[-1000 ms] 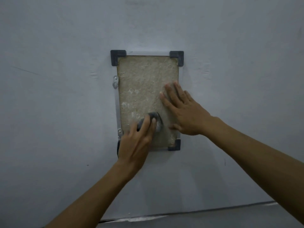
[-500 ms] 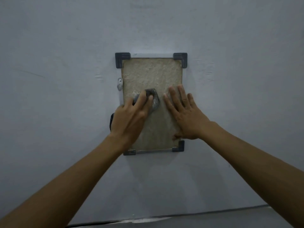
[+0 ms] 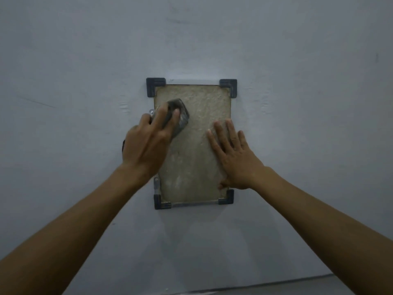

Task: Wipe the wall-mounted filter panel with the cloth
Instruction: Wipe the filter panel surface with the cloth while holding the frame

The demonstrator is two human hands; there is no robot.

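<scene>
1. Right now, both forearms reach up from the bottom edge toward the wall [image 3: 297,103].
2. Right hand [image 3: 236,158] lies flat, fingers spread, on the filter panel's [image 3: 191,167] right edge, thumb near its bottom-right corner bracket [image 3: 227,198].
3. Left hand [image 3: 146,145] presses the grey cloth [image 3: 180,116] under its fingers, near the panel's top-left corner.
4. Panel's mounted upright, dark brackets at each corner.

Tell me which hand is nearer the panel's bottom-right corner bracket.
Right. The right hand lies flat just above the bottom-right corner bracket; the left hand presses the cloth near the panel's upper left.
</scene>
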